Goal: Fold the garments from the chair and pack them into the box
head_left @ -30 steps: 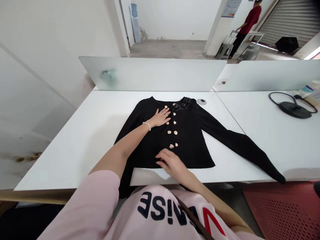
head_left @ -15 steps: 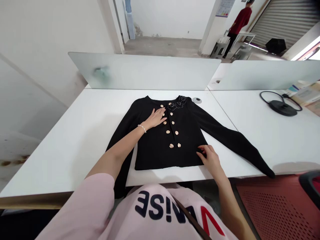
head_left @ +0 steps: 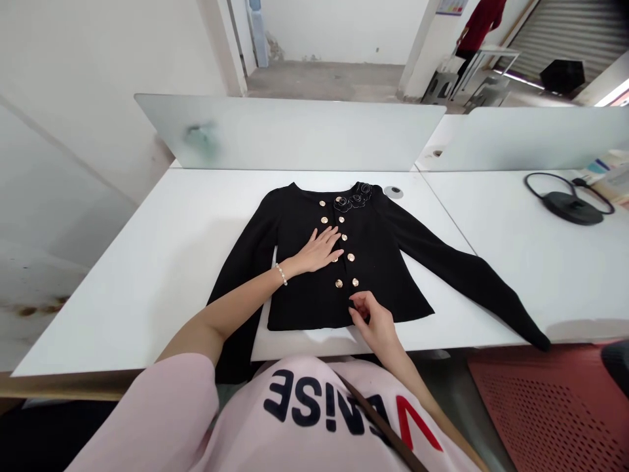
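Observation:
A black long-sleeved cardigan (head_left: 307, 298) with gold buttons and black fabric roses at the collar lies face up on a white board (head_left: 304, 344). My left hand (head_left: 317, 250), with a pearl bracelet on the wrist, rests flat on the chest beside the buttons. My right hand (head_left: 371, 320) pinches the cardigan's front edge near the hem. One sleeve (head_left: 466, 282) stretches out to the lower right across the table, and the other (head_left: 238, 341) runs down under my left forearm.
The white table (head_left: 147, 275) ends in a front edge close to my body. Frosted divider panels (head_left: 289, 131) stand along its back. A black round object with a cable (head_left: 570, 208) lies on the table at right. A person in red (head_left: 481, 19) stands far behind.
My right hand has moved left from the hem's right side to the button edge and pinched the cloth there. My left hand has slid slightly down the chest.

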